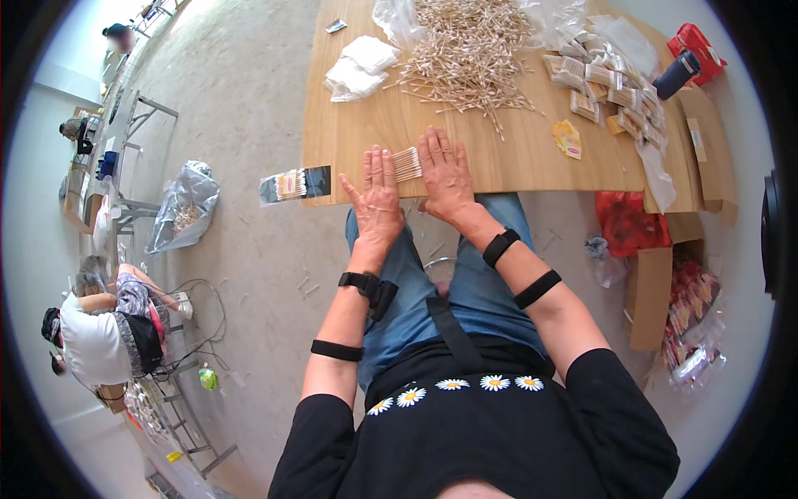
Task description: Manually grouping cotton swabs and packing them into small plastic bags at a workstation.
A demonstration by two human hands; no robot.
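Note:
A flat row of cotton swabs (pixel 406 165) lies near the table's front edge, between my two hands. My left hand (pixel 378 195) rests palm down at the row's left end, fingers stretched out and thumb apart. At the right end, my right hand (pixel 446 176) lies flat with its fingers extended, touching the swabs. Neither hand is closed around anything. Left of my left hand, a clear and black packet (pixel 316 181) with swabs and a yellow label sits at the table's corner, partly over the edge. Beyond my hands is a large loose heap of cotton swabs (pixel 465 54).
White plastic bags (pixel 362 66) lie left of the heap. Packed swab bundles (pixel 615 87), a yellow card (pixel 567 139), a dark bottle (pixel 677 75) and a red bag (pixel 697 51) are at right. An open cardboard box (pixel 648 299) stands below. Another person (pixel 100 345) works at far left.

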